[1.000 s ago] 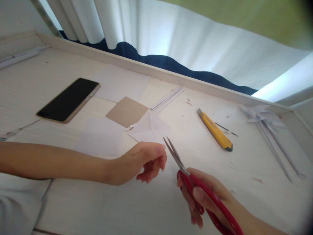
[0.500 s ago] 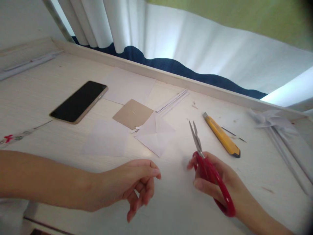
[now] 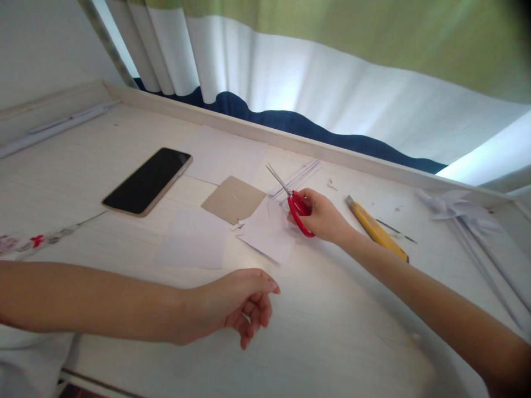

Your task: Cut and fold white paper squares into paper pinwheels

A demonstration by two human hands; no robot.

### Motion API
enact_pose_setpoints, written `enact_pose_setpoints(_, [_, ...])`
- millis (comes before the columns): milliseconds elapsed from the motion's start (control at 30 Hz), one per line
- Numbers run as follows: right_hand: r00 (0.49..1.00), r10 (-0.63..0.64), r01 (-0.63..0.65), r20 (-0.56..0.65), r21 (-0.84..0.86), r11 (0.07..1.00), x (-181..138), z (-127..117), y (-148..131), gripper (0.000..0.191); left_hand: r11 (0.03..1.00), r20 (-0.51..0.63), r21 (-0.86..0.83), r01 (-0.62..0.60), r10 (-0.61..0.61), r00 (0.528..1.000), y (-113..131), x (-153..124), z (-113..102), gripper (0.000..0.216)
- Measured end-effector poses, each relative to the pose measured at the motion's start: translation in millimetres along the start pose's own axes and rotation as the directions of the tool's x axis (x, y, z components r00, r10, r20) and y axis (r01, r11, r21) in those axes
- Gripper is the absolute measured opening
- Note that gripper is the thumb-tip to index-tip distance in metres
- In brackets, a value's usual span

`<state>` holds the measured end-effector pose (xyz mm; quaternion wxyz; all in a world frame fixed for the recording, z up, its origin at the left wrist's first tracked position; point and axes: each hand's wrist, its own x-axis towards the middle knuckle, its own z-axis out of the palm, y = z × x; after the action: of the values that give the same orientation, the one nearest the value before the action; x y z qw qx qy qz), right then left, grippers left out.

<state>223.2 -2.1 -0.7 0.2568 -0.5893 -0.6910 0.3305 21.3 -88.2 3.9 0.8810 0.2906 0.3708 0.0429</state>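
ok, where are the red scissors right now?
Head view, slightly right of centre: the red scissors are in the right hand, in the image between the tan square and the yellow cutter.

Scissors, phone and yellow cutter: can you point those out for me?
Scissors (image 3: pixel 295 206): head view, on the red handle.
Phone (image 3: pixel 147 181): head view, on the dark screen.
Yellow cutter (image 3: pixel 375 228): head view, on the yellow body.

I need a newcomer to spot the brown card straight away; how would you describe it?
On the white table, find the black phone towards the left. To its right, between it and the red scissors in the right hand, lies the card, squarish and turned corner-on. Its brown colour sets it apart from the white papers around it.
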Motion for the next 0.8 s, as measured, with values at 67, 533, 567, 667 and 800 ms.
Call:
enact_pose_setpoints(67, [0.999,0.012,-0.014,0.038,0.053,0.999,-2,-7,-5,0.027,0.999,-0.035,0.021,-0.028,0.029,0.999,1,1,-3,0.026])
enact_pose_setpoints(533, [0.997,0.062,-0.075,0.046,0.381,0.922,-48,-70,-38,0.022,0.903,0.059,0.335,-0.268,0.263,0.963,30,23,-2,0.049])
enact_pose_setpoints(567, [0.996,0.065,-0.083,0.06,0.379,0.922,-49,-71,-38,0.022,0.868,0.09,0.401,-0.293,0.281,0.955,30,21,-2,0.051])
enact_pose_setpoints(667, [0.992,0.055,-0.094,0.11,0.388,0.917,-50,-71,-38,0.021,0.712,0.158,0.585,-0.388,0.369,0.916,32,14,1,0.052])
enact_pose_setpoints(800, [0.992,0.053,-0.094,0.113,0.399,0.912,-52,-62,-41,0.02,0.744,0.055,0.597,-0.299,0.334,0.941,36,8,11,0.044])
